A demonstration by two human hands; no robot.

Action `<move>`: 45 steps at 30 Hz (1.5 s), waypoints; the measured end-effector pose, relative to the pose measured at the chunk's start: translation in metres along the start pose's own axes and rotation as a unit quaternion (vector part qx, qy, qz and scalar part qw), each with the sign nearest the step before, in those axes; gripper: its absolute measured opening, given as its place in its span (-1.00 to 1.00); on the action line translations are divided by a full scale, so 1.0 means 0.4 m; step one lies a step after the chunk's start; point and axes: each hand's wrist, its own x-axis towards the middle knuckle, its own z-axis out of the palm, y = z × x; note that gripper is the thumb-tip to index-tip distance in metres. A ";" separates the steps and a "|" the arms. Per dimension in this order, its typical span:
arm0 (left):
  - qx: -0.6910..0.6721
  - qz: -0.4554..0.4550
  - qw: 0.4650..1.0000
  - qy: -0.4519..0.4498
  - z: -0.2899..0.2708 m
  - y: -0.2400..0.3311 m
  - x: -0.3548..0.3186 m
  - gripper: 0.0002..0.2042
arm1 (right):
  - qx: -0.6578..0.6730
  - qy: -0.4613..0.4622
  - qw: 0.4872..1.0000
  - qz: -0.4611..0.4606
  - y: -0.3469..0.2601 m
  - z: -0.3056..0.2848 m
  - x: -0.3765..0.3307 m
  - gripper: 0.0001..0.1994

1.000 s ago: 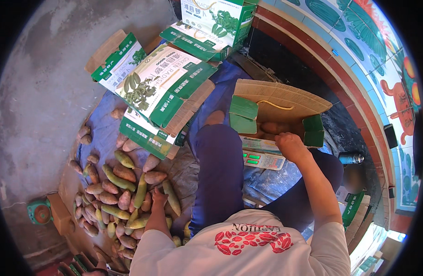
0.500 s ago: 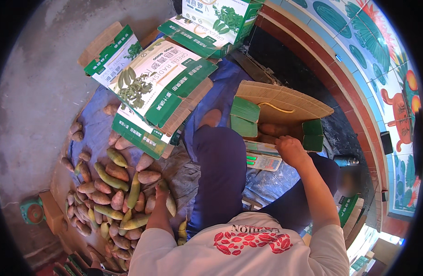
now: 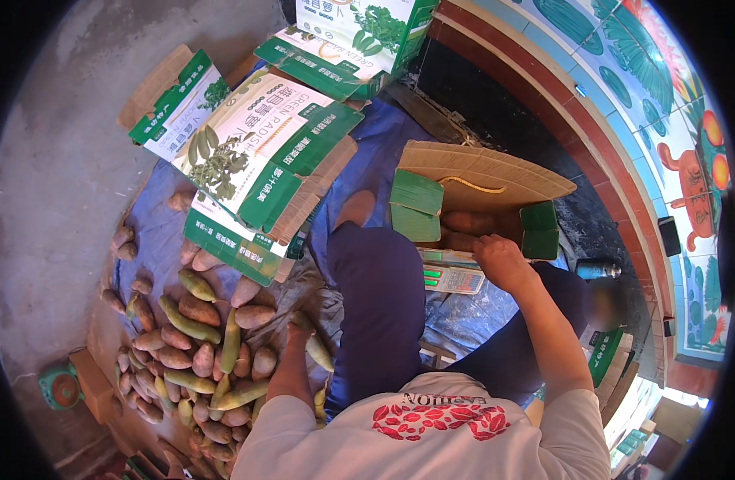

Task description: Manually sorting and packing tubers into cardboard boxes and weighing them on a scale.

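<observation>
Left hand grasps a green radish beside a heap of reddish tubers. Right hand touches the near rim of an open carton.

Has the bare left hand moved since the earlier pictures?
Yes: judged against the heap of oval, reddish-brown tubers, the left hand has moved right, toward the dark-blue trouser leg.

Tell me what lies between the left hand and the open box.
In the head view, a strip of tarp, then the person's left leg, lies between the left hand and the open box.
</observation>
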 end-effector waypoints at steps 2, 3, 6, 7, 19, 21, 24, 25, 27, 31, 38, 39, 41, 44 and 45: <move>0.016 -0.009 1.000 -0.014 -0.015 0.038 -0.034 -0.09 | 0.003 0.001 1.000 0.000 -0.002 -0.002 0.000 -0.91; 0.029 -0.021 0.999 -0.024 -0.026 0.045 -0.043 -0.09 | 0.006 0.002 1.000 0.001 -0.005 -0.006 0.003 -0.91; 0.051 0.016 0.998 -0.032 -0.032 0.030 -0.025 -0.08 | 0.008 -0.014 1.000 0.009 -0.004 -0.003 0.008 -0.92; 0.053 0.017 0.998 -0.028 -0.032 0.028 -0.022 -0.08 | 0.006 -0.033 0.999 0.015 -0.004 -0.002 0.009 -0.91; -0.231 0.241 0.913 0.234 -0.158 0.087 -0.107 -0.32 | 0.021 -0.032 0.999 0.021 -0.009 -0.002 0.010 -0.89; -0.276 0.274 0.894 0.222 -0.191 0.112 -0.150 -0.35 | 0.030 -0.024 0.999 0.023 -0.008 0.004 0.006 -0.88; -0.338 0.304 0.864 0.214 -0.227 0.139 -0.196 -0.41 | 0.038 -0.017 0.999 0.022 -0.006 0.008 0.005 -0.86; -0.356 0.300 0.857 0.219 -0.237 0.140 -0.202 -0.44 | 0.038 -0.020 0.999 0.020 -0.006 0.011 0.004 -0.84; -0.305 0.308 0.868 0.243 -0.251 0.129 -0.196 -0.46 | 0.030 -0.004 0.999 0.021 -0.005 0.031 0.006 -0.85; -0.208 0.224 0.913 0.270 -0.272 0.108 -0.178 -0.51 | 0.020 -0.023 0.999 0.024 -0.005 0.047 0.014 -0.86; -0.249 0.257 0.896 0.264 -0.382 0.174 -0.318 -0.51 | 0.021 -0.010 1.000 0.007 -0.017 0.025 0.007 -0.83; -0.252 0.294 0.867 0.313 -0.406 0.183 -0.344 -0.52 | 0.021 -0.016 1.000 0.011 -0.020 0.021 0.009 -0.83; -0.252 0.333 0.834 0.361 -0.451 0.218 -0.406 -0.53 | 0.023 -0.020 0.999 0.018 -0.018 0.022 0.008 -0.82; -0.275 0.405 0.768 0.412 -0.536 0.273 -0.513 -0.58 | 0.025 -0.023 0.999 0.017 -0.016 0.035 0.013 -0.83; -0.334 0.423 0.748 0.389 -0.566 0.287 -0.543 -0.60 | 0.032 -0.022 0.999 0.015 -0.017 0.035 0.016 -0.83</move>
